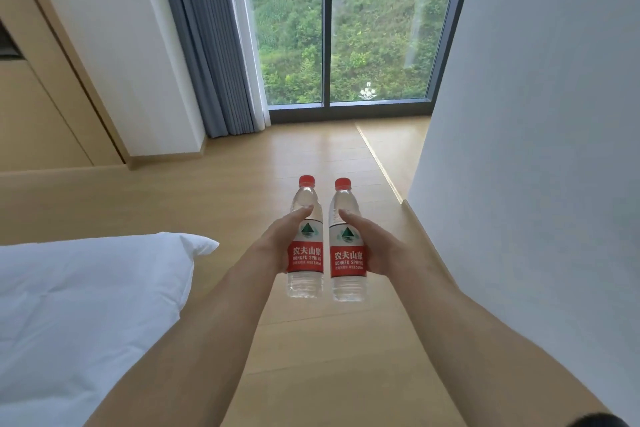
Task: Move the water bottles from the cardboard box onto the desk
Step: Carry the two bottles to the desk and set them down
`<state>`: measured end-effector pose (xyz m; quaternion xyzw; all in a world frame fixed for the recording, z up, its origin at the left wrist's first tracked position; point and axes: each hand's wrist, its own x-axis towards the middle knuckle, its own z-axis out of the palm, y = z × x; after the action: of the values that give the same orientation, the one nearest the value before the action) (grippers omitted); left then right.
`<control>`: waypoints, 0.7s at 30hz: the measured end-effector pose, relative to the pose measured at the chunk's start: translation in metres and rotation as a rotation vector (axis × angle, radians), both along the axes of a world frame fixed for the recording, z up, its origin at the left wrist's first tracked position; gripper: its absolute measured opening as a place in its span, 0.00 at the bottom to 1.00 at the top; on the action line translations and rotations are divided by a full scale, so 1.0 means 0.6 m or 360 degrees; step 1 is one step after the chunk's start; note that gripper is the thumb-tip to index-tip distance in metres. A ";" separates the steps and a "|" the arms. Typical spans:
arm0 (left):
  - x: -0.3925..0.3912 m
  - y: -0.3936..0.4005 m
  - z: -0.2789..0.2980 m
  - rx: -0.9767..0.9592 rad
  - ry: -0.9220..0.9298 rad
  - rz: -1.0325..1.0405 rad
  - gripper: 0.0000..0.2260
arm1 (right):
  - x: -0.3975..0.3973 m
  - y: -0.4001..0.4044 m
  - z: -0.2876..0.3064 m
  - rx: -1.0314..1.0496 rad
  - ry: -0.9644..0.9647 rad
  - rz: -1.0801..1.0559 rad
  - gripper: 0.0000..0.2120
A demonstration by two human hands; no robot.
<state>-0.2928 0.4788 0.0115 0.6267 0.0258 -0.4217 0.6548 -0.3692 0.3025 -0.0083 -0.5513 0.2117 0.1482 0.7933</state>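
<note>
Your left hand [277,243] grips one upright water bottle [305,246], right hand [375,246] grips another [347,250]; bottles just beside each other, possibly touching, above wooden floor [311,340], bed [69,305] left

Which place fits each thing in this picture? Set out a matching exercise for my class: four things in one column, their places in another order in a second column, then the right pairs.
Things
1. left-hand bottle
2. right-hand bottle
3. white bedding
4. grey curtain

Places
A. beside the window, upper part of the view
B. gripped upright in the right hand
C. lower left of the view
D. gripped upright in the left hand

Pairs: 1-D, 2-B, 3-C, 4-A
</note>
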 end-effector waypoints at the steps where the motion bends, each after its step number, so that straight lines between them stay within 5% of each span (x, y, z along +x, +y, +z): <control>1: 0.011 -0.009 0.002 -0.0018 0.0002 0.0019 0.25 | 0.016 -0.011 0.002 -0.0005 -0.0003 0.0028 0.27; 21: 0.370 -0.010 -0.013 -0.0054 0.0068 0.0266 0.27 | 0.441 -0.033 -0.019 0.0040 0.0045 0.0389 0.34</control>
<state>-0.0707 0.4727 0.0036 0.6020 0.0848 -0.3793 0.6975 -0.1046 0.2828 -0.0195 -0.5609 0.1523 0.2541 0.7730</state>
